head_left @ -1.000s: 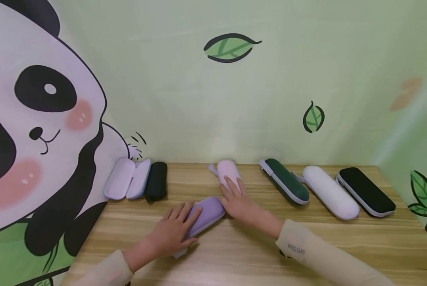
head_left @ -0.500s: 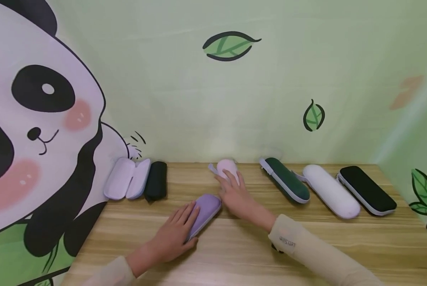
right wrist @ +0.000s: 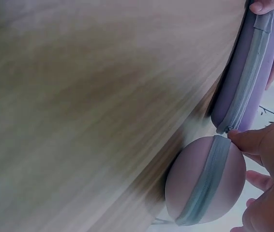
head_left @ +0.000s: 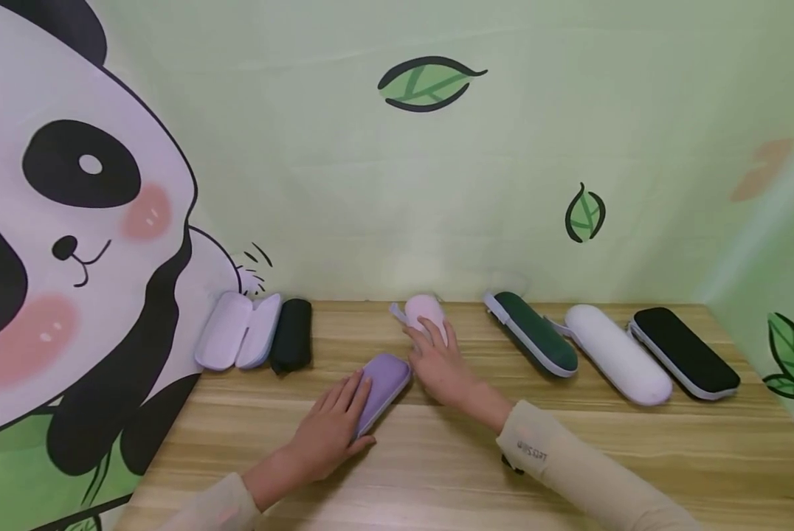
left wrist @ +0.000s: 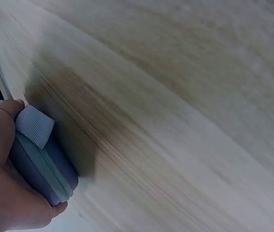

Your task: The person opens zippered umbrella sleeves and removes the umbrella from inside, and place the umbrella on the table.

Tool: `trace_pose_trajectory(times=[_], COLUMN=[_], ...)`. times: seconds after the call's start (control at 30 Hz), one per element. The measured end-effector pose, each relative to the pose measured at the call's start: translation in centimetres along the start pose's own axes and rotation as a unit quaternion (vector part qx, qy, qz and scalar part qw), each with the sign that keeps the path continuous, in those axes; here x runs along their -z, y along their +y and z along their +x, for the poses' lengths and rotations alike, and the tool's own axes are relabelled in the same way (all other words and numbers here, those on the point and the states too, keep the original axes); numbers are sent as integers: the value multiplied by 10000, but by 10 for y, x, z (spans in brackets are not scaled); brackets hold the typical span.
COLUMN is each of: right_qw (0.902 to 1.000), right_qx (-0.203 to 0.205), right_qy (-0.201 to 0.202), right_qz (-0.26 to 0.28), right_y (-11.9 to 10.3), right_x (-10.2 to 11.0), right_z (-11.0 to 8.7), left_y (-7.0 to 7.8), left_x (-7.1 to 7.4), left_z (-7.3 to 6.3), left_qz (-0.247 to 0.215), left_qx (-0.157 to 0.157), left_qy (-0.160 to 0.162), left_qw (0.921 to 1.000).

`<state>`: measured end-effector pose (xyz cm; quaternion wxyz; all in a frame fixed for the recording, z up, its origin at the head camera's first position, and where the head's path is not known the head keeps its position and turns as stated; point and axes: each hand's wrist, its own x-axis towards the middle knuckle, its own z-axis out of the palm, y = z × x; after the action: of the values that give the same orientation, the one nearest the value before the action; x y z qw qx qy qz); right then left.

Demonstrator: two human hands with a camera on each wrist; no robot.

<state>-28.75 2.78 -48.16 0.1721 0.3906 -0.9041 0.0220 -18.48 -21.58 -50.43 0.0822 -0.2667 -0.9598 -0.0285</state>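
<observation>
On the wooden table, my left hand [head_left: 327, 435] holds a purple zippered glasses case [head_left: 385, 380], thumb on the near side and fingers over the top. A grey fabric tab [left wrist: 35, 126] sticks out at its near end in the left wrist view. My right hand [head_left: 440, 369] grips a smaller pink zippered glasses case [head_left: 423, 308], its curled fingers over the near part. In the right wrist view, the right thumb [right wrist: 246, 140] lies between the pink case and the zipper end of the purple one. The two cases lie close together.
At the back left lie an opened white-lined glasses case [head_left: 224, 332] and a black case [head_left: 292, 335]. Along the right are dark green [head_left: 530, 328], white [head_left: 616, 358] and black zippered [head_left: 685, 354] cases. A printed panda backdrop [head_left: 304, 147] stands behind the table.
My left hand has slid the purple case slightly forward and turned it. My right hand's fingers, straighter before, have curled over the pink case.
</observation>
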Motion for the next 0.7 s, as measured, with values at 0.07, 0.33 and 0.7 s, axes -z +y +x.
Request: trace_pose_trajectory(times=[0.07,0.33,0.7], right_qw=[10000,9993,9978], right_qx=[-27,189,282], right_qy=[55,244,374], right_qz=[26,222,461], right_y=[-1,-7,-21], right_x=[-1,-3,3], right_z=[0,-2,-3], left_y=[1,5,8], left_x=[0,3,-1], left_z=[0,3,8], left_qz=[30,41,79], left_qx=[98,377,567], left_qy=[-89,-155,-159], left_qw=[9999,9992,9982])
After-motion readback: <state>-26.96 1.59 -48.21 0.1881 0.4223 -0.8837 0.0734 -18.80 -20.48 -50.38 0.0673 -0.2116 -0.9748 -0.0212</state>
